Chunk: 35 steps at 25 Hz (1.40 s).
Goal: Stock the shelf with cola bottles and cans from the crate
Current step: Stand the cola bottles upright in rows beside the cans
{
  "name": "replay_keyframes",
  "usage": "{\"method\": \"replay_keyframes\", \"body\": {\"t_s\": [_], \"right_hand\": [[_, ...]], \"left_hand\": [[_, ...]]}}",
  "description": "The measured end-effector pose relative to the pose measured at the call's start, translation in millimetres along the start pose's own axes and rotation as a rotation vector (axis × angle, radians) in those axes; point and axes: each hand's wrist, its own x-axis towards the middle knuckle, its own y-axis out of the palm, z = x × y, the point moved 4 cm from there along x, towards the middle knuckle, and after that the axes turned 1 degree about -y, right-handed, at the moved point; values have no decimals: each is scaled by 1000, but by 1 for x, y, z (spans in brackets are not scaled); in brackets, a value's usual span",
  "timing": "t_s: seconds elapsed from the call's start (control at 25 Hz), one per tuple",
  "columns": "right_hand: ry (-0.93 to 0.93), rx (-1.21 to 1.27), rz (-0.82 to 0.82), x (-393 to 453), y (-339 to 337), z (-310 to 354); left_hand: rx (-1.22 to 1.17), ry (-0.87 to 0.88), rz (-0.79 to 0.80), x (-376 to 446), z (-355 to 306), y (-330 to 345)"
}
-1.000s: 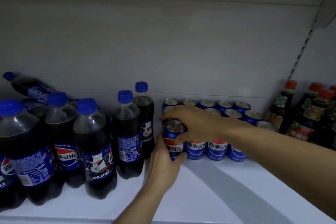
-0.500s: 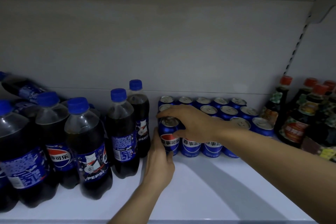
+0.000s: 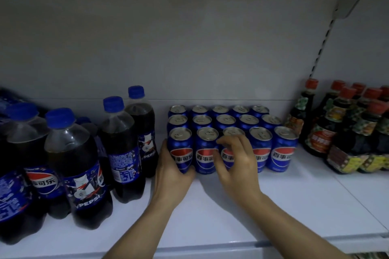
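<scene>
The right hand (image 3: 235,162), which a second ago was laid over the tops of the blue aluminium cola cans (image 3: 223,132), is now drawn down to the front of the block, its fingers loosely curled before the third front can with nothing plainly gripped. The left hand (image 3: 171,172) is kept cupped round the front-left blue can (image 3: 181,149), thumb under its front and fingers hidden behind its left side. The view is also pulled back, so that three full rows of five cans are seen squared up.

From this it is judged that the corner can is being seated as the last of its row and that the can block is nearly finished.

The dark plastic cola bottles with blue caps (image 3: 124,147) are stood just left of the cans, with only a narrow gap for the left hand. The red-capped sauce bottles (image 3: 320,124) are packed near the right end. Bare white shelf (image 3: 273,212) is left open in front, up to its front lip.
</scene>
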Motion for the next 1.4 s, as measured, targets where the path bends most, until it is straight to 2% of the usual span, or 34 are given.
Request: {"method": "replay_keyframes", "body": {"t_s": [0.16, 0.32, 0.48, 0.56, 0.64, 0.72, 0.84, 1.4], "right_hand": [[67, 29, -52, -17, -5, -6], [225, 29, -202, -10, -37, -24], [242, -181, -331, -7, -80, -60], [425, -106, -301, -9, -88, -84], [691, 112, -228, -16, -81, -101], [797, 235, -138, -20, -75, -114], [815, 244, -74, -22, -75, -120], [814, 249, -79, -23, -76, -123]], "left_hand": [[9, -17, 14, -7, -1, -2], [10, -38, 28, -4, 2, -1], [-97, -145, 13, 9, 13, 5], [-114, -146, 8, 9, 15, 8], [-113, -127, 3, 6, 13, 8], [-106, -109, -6, 2, 9, 7], [-97, -118, -25, 1, 10, 5], [-91, -100, -22, 0, 6, 5]]}}
